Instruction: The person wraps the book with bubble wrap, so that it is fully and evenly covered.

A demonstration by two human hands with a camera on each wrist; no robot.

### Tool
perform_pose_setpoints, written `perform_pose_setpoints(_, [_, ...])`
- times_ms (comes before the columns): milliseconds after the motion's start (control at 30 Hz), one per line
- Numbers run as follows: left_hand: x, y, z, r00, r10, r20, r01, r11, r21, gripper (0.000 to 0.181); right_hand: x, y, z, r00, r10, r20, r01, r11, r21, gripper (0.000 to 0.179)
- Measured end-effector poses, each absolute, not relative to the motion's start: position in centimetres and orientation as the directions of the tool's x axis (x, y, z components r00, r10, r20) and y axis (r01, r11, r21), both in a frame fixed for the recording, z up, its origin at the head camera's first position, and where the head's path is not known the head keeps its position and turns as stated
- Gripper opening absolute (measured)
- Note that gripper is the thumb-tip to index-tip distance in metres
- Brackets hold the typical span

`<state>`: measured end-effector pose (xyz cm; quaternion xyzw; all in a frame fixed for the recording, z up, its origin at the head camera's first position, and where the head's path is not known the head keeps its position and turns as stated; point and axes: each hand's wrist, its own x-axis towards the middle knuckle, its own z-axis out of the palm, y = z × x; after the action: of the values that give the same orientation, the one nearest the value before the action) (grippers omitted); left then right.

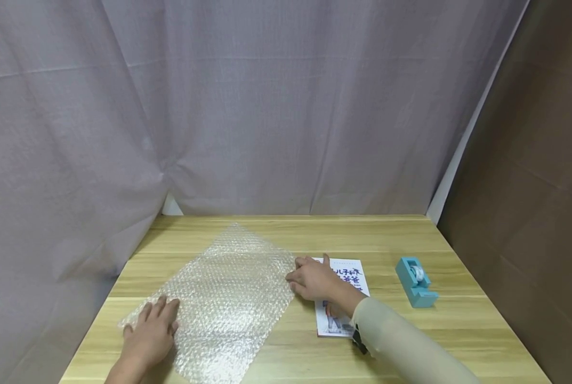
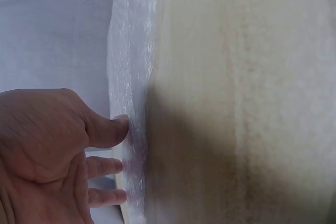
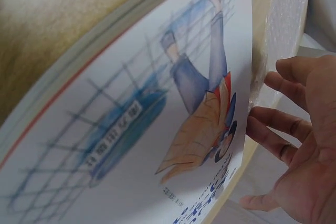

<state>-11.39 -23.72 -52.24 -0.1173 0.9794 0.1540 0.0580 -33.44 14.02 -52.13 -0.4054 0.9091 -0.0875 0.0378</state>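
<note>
A sheet of clear bubble wrap (image 1: 228,298) lies slanted across the left and middle of the table. My left hand (image 1: 150,332) rests on its left corner, fingers spread. In the left wrist view the thumb and fingertips meet the edge of the wrap (image 2: 134,51). My right hand (image 1: 314,278) reaches over a white book (image 1: 328,326) and touches the wrap's right corner with its fingertips. The right wrist view shows the book's illustrated cover (image 3: 126,129) close by, with the fingers (image 3: 283,121) loosely bent beyond it. My right forearm hides part of the book.
A blue tape dispenser (image 1: 416,290) with a roll of clear tape stands right of the book. Under everything is a wood-grain table (image 1: 458,330). Grey curtain (image 1: 266,106) hangs behind its far edge and at the left, brown cloth (image 1: 530,160) at the right.
</note>
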Motion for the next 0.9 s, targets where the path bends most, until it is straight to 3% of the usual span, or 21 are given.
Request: perform_pose_setpoints(900, [-11.6,-22.5,-52.7,-0.932,-0.323,-0.166,-0.36,0.883,0.3,0.066,-36.1,14.4,-52.2,-0.593,-0.805,0.011,-0.787,0.576,-0.222,0.023])
